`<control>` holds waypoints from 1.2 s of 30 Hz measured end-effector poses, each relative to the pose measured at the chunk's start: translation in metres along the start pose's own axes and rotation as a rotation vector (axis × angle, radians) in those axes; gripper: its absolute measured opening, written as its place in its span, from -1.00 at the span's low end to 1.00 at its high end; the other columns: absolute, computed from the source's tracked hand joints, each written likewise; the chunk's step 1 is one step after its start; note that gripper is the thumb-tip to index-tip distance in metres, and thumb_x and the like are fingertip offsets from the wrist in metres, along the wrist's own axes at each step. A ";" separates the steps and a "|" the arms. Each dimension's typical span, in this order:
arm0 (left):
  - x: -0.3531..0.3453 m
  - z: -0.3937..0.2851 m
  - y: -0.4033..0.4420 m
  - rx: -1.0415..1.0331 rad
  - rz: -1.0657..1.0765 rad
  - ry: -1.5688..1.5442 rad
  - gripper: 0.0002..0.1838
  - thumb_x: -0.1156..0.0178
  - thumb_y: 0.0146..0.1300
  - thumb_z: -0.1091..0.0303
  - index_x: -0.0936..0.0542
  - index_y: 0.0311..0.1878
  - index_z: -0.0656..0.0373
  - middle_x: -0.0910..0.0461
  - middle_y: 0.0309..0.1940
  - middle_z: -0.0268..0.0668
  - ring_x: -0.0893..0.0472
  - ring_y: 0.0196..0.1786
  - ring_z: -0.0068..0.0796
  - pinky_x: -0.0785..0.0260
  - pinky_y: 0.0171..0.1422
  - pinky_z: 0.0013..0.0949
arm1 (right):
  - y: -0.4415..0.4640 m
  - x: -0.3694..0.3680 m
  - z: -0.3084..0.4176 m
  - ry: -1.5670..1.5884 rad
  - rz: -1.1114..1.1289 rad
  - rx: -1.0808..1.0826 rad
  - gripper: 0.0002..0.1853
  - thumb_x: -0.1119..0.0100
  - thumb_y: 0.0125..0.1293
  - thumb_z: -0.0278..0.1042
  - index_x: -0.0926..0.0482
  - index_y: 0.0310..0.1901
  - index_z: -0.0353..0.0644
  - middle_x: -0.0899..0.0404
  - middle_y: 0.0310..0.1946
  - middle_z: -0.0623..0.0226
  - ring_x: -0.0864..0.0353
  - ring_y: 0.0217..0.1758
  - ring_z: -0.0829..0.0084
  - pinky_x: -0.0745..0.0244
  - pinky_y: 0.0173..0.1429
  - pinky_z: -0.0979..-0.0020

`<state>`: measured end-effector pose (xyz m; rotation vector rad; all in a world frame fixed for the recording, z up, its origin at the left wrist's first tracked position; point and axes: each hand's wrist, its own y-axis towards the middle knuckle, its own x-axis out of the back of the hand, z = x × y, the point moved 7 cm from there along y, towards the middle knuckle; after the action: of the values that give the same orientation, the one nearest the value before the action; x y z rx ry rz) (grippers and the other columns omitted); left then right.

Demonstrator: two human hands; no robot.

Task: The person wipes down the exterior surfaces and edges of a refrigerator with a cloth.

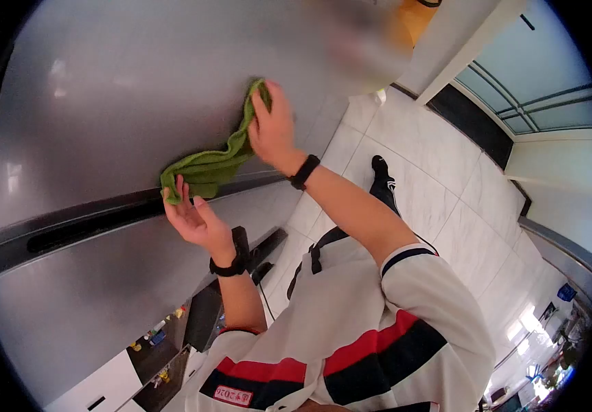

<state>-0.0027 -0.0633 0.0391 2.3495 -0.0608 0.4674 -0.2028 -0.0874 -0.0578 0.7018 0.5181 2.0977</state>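
A crumpled green cloth (pixel 203 168) stretches between my two hands in front of a shiny grey refrigerator door (pixel 117 117). My left hand (pixel 200 223) holds its lower left end, palm turned up, beside the dark handle recess (pixel 97 228). Higher up and to the right, my right hand (pixel 273 130) grips the other end, thumb and fingers closed on the bunched fabric. The cloth's middle sags over the dark strip between the door panels. How firmly the cloth presses on the door cannot be made out.
Pale tiles cover the floor (pixel 426 172), where one dark shoe (pixel 379 165) shows. A frosted glass door (pixel 543 75) stands at upper right. Open shelves (pixel 155 353) with small items are at lower left. A blurred patch and an orange item (pixel 416 20) appear at the top.
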 end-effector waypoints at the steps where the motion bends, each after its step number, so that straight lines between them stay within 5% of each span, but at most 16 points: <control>1: -0.001 0.000 0.000 0.001 -0.004 0.003 -0.50 0.03 0.42 0.45 -0.17 0.38 0.30 -0.36 0.28 0.01 -0.40 0.34 -0.12 -0.22 0.42 -0.12 | -0.006 -0.001 -0.006 -0.038 0.005 0.004 -0.41 -0.13 0.07 -0.54 -0.34 0.21 -0.35 -0.22 0.22 -0.17 -0.20 0.33 -0.20 -0.13 0.40 -0.03; 9: 0.000 -0.002 -0.002 -0.030 -0.055 -0.009 -0.52 0.06 0.41 0.50 -0.18 0.37 0.34 -0.36 0.28 0.02 -0.41 0.32 -0.11 -0.25 0.40 -0.13 | -0.039 -0.006 -0.011 0.001 0.083 -0.046 -0.29 -0.18 0.00 -0.59 -0.29 0.30 -0.29 -0.31 0.08 -0.04 -0.32 0.12 -0.04 -0.27 0.18 0.06; 25: 0.012 -0.003 -0.022 0.012 -0.002 0.006 -0.51 0.04 0.41 0.50 -0.21 0.38 0.28 -0.37 0.29 -0.04 -0.42 0.33 -0.14 -0.27 0.38 -0.14 | -0.058 -0.006 0.027 0.121 0.216 0.044 -0.10 -0.24 -0.10 -0.65 -0.12 0.38 -0.35 -0.29 0.07 -0.04 -0.31 0.12 -0.06 -0.29 0.24 0.09; 36: -0.028 0.001 -0.006 0.085 0.023 -0.007 -0.50 0.01 0.43 0.45 -0.18 0.40 0.27 -0.35 0.31 -0.04 -0.38 0.36 -0.14 -0.23 0.40 -0.14 | 0.015 0.005 -0.024 0.017 0.117 -0.055 -0.12 -0.19 -0.10 -0.69 -0.13 0.37 -0.39 -0.28 0.07 -0.06 -0.31 0.10 -0.03 -0.31 0.19 0.12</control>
<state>-0.0277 -0.0623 0.0244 2.4360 -0.0734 0.4812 -0.2291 -0.0941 -0.0655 0.6987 0.4362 2.2201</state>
